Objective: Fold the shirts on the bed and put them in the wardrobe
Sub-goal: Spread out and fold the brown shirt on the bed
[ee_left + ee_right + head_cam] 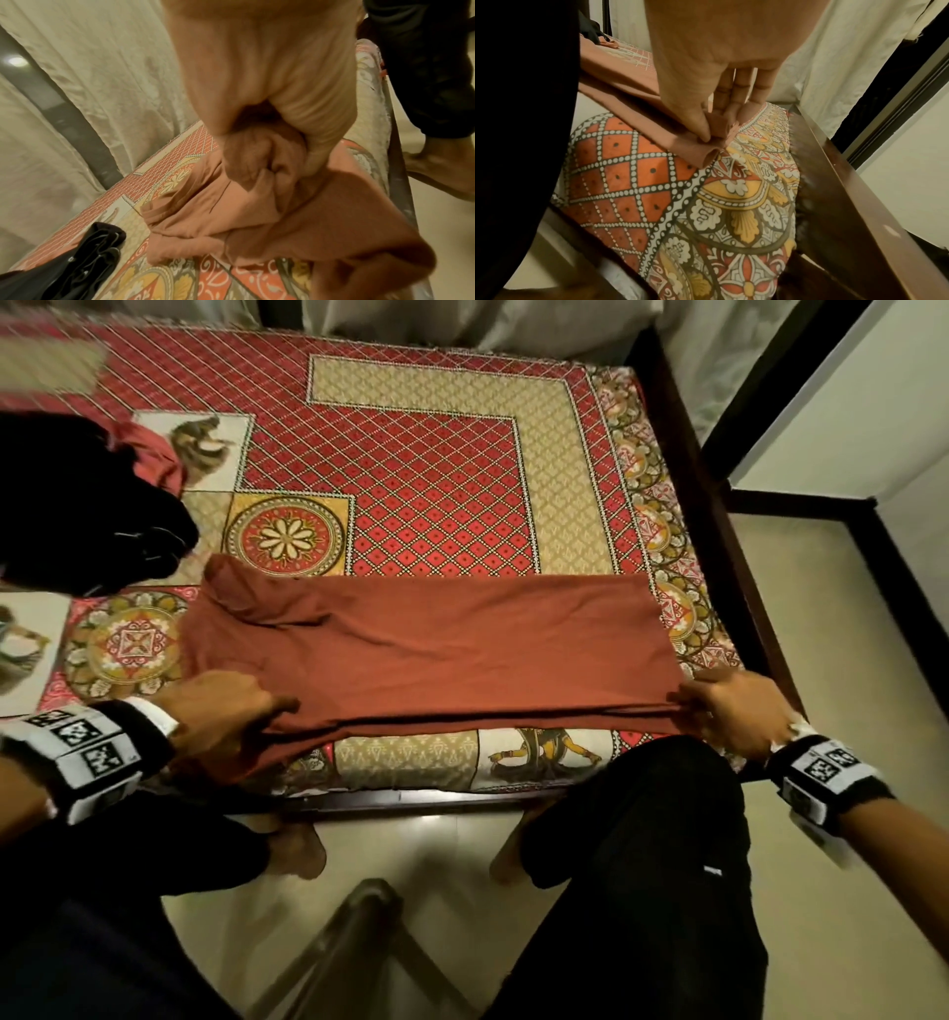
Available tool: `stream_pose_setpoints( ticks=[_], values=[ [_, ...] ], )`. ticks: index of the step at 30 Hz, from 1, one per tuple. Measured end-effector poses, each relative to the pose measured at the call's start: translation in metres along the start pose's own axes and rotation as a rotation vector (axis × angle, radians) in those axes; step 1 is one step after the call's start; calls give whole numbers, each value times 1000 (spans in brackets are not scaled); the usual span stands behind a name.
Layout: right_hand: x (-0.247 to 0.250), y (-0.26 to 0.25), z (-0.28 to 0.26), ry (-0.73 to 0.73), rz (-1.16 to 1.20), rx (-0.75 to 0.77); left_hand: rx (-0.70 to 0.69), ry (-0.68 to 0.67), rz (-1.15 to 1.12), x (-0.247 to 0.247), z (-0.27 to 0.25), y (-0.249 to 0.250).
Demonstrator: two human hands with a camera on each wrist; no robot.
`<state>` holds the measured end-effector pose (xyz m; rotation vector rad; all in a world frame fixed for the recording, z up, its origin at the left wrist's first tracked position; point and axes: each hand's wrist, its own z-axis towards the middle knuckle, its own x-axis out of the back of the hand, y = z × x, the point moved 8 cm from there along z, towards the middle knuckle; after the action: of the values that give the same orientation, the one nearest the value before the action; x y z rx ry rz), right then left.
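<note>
1. You had the rust-red shirt (431,639) laid lengthwise across the near part of the bed (426,469), one long band running from your left side to your right. I judge it was placed there so the near edge stayed within reach of both hands.
2. Your left hand (226,706) had its fingers (318,130) curled tight round a bunched wad at the shirt's left end, while more cloth hung loose below the fist.
3. Your right hand (729,706) pinched the shirt's rolled corner between thumb and fingers (734,101) at the right end, near the bed's dark wooden frame (834,162).
4. With both ends held, the near edge lay taut between your hands. That grip probably served to keep the layers aligned for the next fold.
5. The count was one rust-red shirt in hand, one black garment (87,505) heaped at the far left of the bed, and one pinkish-red piece (154,454) showing beside the heap.
6. Whether that heap held more than one black item could not be told.
7. The wardrobe was not clearly in view, so I judge the task stood at an early folding stage.
</note>
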<state>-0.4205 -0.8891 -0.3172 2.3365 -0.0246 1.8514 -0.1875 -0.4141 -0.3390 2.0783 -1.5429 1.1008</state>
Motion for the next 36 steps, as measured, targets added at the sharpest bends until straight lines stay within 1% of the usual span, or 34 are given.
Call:
stream_pose_setpoints(
  ticks=[1,2,3,6,7,9,11,12,13,14,15,16,18,19,20,21,22,23,24,25,26,27,28,29,31,32,34,36],
  values=[
    [-3,-1,-2,-27,4,-9,-37,39,12,4,-4,6],
    [-10,-1,-2,-64,4,-8,-55,43,-2,6,-6,9],
    [-15,-2,-3,-122,-5,-3,-46,22,12,6,-9,13],
    [-23,-4,1,-326,-55,29,-63,-113,-1,-15,-11,12],
    [-17,-8,5,-390,-79,52,-69,-124,-41,-17,-15,14],
    [2,-24,19,-494,-119,107,-25,-167,-138,-24,-24,16],
    [29,-58,41,-510,-159,171,61,-286,-343,-35,-37,16],
    [41,-82,56,-501,-194,207,116,-379,-495,-43,-44,13],
    [51,-106,69,-474,-212,242,141,-482,-687,-44,-48,14],
    [64,-136,83,-431,-191,292,133,-542,-856,-38,-49,11],
    [72,-171,98,-377,-155,344,121,-499,-958,-29,-44,-1],
    [78,-206,110,-322,-90,393,135,-334,-978,-9,-33,-18],
    [81,-283,127,-219,63,486,221,142,-817,28,-12,-64],
    [76,-321,132,-174,136,523,243,276,-746,34,-1,-79],
    [70,-357,137,-133,194,539,250,298,-665,33,9,-89],
    [63,-387,138,-96,245,517,261,279,-592,26,21,-100],
    [55,-414,138,-66,284,480,286,279,-570,15,29,-114],
    [46,-435,134,-41,318,436,328,313,-602,11,31,-126],
    [41,-453,128,0,348,401,389,392,-688,8,28,-142],
    [36,-468,123,53,377,372,494,497,-800,4,20,-160],
    [33,-475,118,113,411,341,630,601,-898,-1,7,-174],
    [30,-482,113,169,445,315,764,655,-995,-14,-6,-182],
    [27,-484,110,219,463,295,857,646,-1070,-25,-16,-180],
    [24,-484,109,258,456,281,896,594,-1135,-37,-22,-170],
    [20,-484,111,302,419,263,903,504,-1231,-58,-29,-137],
    [19,-484,113,315,416,263,925,482,-1289,-70,-34,-122],
    [21,-482,116,328,441,267,1020,515,-1361,-89,-43,-102],
    [26,-481,113,302,485,265,1087,574,-1399,-107,-47,-91]
  ],
)
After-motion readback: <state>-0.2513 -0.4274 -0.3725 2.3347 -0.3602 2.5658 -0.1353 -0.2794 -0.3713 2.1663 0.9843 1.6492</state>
